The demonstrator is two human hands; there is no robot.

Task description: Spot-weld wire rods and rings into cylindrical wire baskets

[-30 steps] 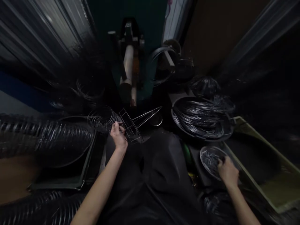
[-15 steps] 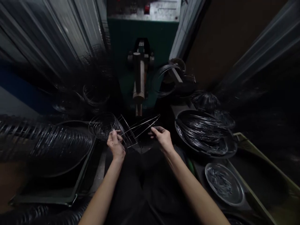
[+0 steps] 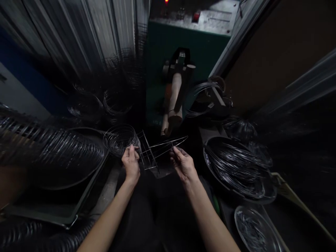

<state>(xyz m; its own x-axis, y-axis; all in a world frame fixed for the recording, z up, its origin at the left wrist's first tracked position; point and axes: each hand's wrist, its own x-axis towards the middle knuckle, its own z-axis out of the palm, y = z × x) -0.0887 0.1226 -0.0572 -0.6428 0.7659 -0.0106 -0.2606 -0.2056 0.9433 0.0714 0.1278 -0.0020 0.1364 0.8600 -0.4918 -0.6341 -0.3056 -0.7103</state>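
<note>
The left hand had its thumb and fingers pinched on the left end of a wire frame, whose barred section lay just right of that grip, tilted, above the person's lap. From the bars a long, narrow loop ran right, its pointed tip beyond the right hand. That hand's thumb and forefinger were closed on a short metal rod, which stood out from the fingertips at the loop's near wire; whether rod and wire touched could not be told.

Beyond the hands stood a green machine with a thick cylindrical arm pointing down toward the frame. Pale characters showed low on its front, too faint to read; its top panel bore a red button and a glowing red lamp.

Coiled wire lay behind the left hand. On the right, a large basin held bent wires, with a round dish of short rods nearer the person.

A second earlier the right hand had been at that dish; half a second earlier it was already beside the loop. The view had since swung, placing the machine farther right and bringing the lamp into sight.
</note>
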